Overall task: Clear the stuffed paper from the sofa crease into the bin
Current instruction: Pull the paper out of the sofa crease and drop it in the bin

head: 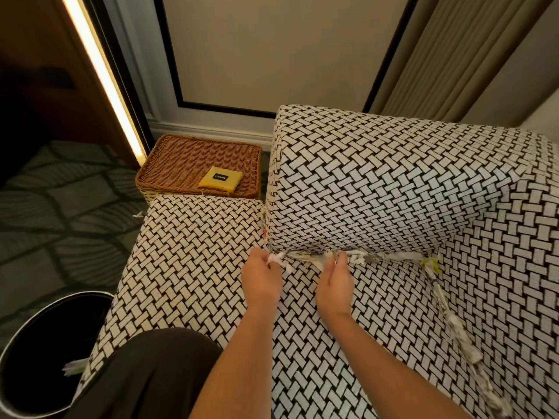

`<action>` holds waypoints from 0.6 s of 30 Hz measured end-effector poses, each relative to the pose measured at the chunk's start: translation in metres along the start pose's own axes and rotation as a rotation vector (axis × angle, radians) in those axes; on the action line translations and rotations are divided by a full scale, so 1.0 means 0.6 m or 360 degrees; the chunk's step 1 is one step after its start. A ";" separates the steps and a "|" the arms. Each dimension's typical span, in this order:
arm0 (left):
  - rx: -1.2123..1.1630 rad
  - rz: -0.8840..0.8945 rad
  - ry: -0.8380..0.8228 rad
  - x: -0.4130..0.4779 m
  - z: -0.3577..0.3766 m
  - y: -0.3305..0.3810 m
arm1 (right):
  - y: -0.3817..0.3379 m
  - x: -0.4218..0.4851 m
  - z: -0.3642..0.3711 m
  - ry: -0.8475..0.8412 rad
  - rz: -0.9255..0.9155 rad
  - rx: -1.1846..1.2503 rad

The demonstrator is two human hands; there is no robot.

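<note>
Crease of black-and-white woven-print sofa (378, 182).
L hand (261, 278), R hand (334, 284) pinch crumpled white paper (378, 257); round black bin (36, 352) at seat's left edge; yellow pouch (220, 177) label unreadable.

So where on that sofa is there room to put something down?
The seat left of the left hand is bare, as is the wicker tray around the yellow pouch. Under the back cushion it is crowded: that hand and the right hand grip paper there.

Cropped at left and bottom edges: round black bin (39, 352). Blurred at lower right: crumpled white printed paper strip (455, 326).
</note>
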State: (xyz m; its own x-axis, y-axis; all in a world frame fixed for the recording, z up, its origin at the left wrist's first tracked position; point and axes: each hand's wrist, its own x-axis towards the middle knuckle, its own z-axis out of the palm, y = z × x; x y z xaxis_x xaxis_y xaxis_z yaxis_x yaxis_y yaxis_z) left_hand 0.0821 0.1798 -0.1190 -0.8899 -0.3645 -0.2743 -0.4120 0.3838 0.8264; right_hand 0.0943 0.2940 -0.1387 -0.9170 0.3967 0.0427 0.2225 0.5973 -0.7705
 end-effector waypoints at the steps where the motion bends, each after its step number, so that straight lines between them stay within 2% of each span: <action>1: 0.0025 0.0024 0.0026 -0.004 0.000 -0.001 | 0.003 -0.007 -0.002 0.0012 -0.0029 -0.0001; 8: 0.0443 0.0278 0.0058 -0.015 0.002 0.006 | 0.014 -0.030 -0.009 0.0107 -0.0114 -0.0139; 13: 0.0838 0.0459 0.0061 -0.011 0.011 0.003 | 0.007 -0.016 0.002 -0.0016 -0.0185 -0.0759; 18: 0.1160 0.0631 0.0004 -0.004 0.032 -0.009 | 0.000 0.016 0.006 -0.0097 -0.0123 -0.1090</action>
State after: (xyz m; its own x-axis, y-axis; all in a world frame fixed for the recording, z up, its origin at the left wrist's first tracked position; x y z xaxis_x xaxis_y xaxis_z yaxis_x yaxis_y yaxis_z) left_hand 0.0825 0.1947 -0.1321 -0.9957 -0.0881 -0.0276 -0.0923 0.9376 0.3353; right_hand 0.0844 0.2952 -0.1404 -0.9511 0.3074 0.0300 0.2965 0.9359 -0.1904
